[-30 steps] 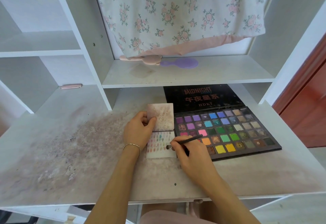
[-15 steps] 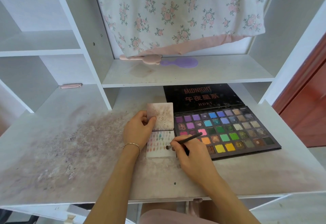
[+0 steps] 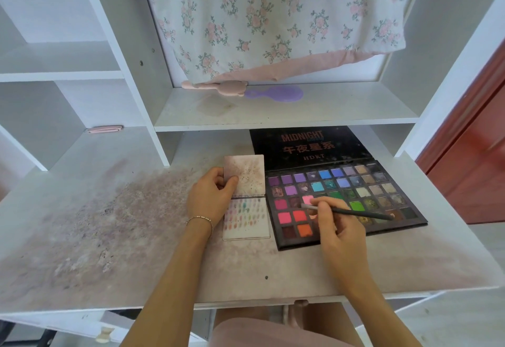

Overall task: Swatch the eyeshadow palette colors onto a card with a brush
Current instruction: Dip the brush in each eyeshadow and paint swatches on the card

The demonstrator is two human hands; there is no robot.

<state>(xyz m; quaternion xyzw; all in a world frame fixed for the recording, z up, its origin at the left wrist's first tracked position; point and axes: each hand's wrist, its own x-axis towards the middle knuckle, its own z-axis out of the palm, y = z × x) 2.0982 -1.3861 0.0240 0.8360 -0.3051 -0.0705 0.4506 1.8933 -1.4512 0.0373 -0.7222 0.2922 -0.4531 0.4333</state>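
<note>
While the left hand [image 3: 211,199] pinches the raised flap of the card [image 3: 247,219] between thumb and fingers, the right hand [image 3: 337,228] grips a thin dark brush [image 3: 352,212], fingers curled round its shaft near the head. The brush lies nearly flat over the palette [image 3: 344,199], tip pointing toward 9 o'clock and touching or just above the light pink pan [image 3: 308,199]; which, I cannot tell. Its tail end reaches toward 3 o'clock across the lower rows of pans.

The card lies on the desk [image 3: 136,223], touching the palette's left edge, at 9 o'clock from the pans. Its lower leaf carries rows of small colour dabs; the upper flap is speckled and stands tilted up. The palette is open, its black lid [image 3: 308,144] lying back toward 12 o'clock, under a shelf [image 3: 287,114].

On the shelf sit a pink brush [image 3: 216,87] and a purple one [image 3: 276,93], touching. A floral cloth [image 3: 273,19] hangs above them. A bracelet [image 3: 200,219] rings the left wrist.
</note>
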